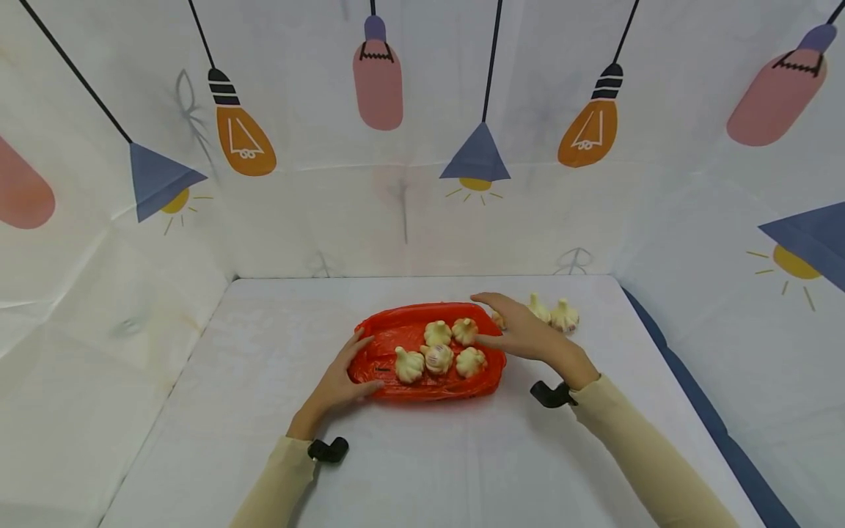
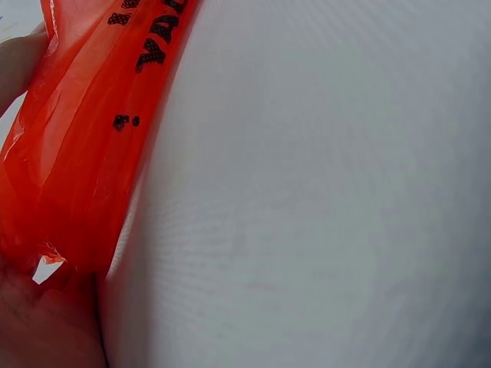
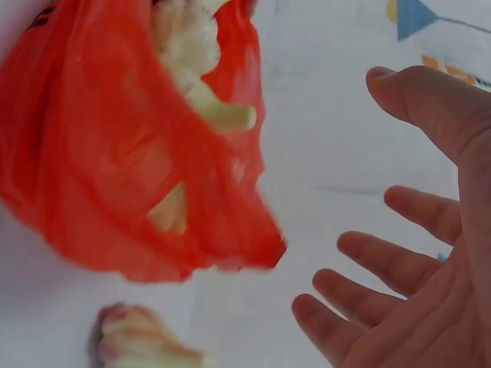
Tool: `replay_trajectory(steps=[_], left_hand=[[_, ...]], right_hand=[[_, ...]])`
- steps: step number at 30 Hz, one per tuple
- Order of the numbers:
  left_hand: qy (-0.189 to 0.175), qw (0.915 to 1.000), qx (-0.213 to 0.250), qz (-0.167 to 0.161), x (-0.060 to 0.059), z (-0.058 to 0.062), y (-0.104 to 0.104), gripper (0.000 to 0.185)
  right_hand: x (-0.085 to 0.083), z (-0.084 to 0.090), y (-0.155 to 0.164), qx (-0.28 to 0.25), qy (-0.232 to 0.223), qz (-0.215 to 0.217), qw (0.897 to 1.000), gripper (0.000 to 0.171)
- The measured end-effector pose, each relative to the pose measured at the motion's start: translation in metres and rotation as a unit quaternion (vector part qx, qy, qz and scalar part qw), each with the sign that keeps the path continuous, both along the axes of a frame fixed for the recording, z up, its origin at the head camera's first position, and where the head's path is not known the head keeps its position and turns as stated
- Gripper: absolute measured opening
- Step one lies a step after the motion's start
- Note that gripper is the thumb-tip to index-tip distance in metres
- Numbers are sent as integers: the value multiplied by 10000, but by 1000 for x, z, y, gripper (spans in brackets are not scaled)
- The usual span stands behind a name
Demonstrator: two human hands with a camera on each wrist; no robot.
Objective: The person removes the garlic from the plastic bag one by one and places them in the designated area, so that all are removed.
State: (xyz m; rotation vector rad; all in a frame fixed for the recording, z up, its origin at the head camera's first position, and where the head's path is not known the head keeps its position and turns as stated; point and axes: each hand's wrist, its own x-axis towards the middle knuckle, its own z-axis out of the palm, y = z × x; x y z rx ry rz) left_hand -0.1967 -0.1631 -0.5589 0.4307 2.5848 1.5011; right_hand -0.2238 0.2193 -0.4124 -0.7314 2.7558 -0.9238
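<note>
Garlic bulbs [image 1: 439,350] lie on an orange plastic bag [image 1: 389,339], mid-table.
Left hand [image 1: 343,381] apparently pinches the bag's edge; right hand [image 1: 521,331] hovers open-fingered, empty, partly blocking loose bulbs [image 1: 554,314] beyond.

Head view overhead; wrist views close against red bag [image 1: 422,352].

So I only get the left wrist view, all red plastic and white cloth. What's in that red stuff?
Observer: It's a red plastic bag with five garlic bulbs lying on it.
Visitor: Where are the hands?
Observer: The left hand grips the bag's left edge; the right hand hovers open at its right end.
Visitor: Any garlic outside the bag?
Observer: Yes, two loose garlic bulbs sit on the table just beyond the right hand.
</note>
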Motion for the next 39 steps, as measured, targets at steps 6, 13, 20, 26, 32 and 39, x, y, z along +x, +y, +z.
replay_trajectory(steps=[6, 13, 20, 26, 32, 39], left_hand=[[-37, 10000, -1, -20, 0, 2, 0, 92], [-117, 9999, 26, 9, -1, 2, 2, 92], [-96, 9999, 34, 10, 1, -1, 1, 93], [-141, 9999, -14, 54, 1, 0, 0, 93], [-89, 9999, -76, 27, 1, 2, 1, 92], [-52, 10000, -64, 46, 1, 2, -1, 93]], right_hand=[[-5, -1, -28, 171, -190, 610, 9978, 73], [-3, -7, -53, 95, -491, 1040, 9933, 73], [-7, -16, -75, 160, -760, 1232, 9893, 73], [-14, -28, -93, 259, -1258, 1361, 9823, 78], [-23, -43, -106, 556, -1172, 1493, 9802, 74], [-26, -49, -112, 815, -1137, 1479, 9791, 64]])
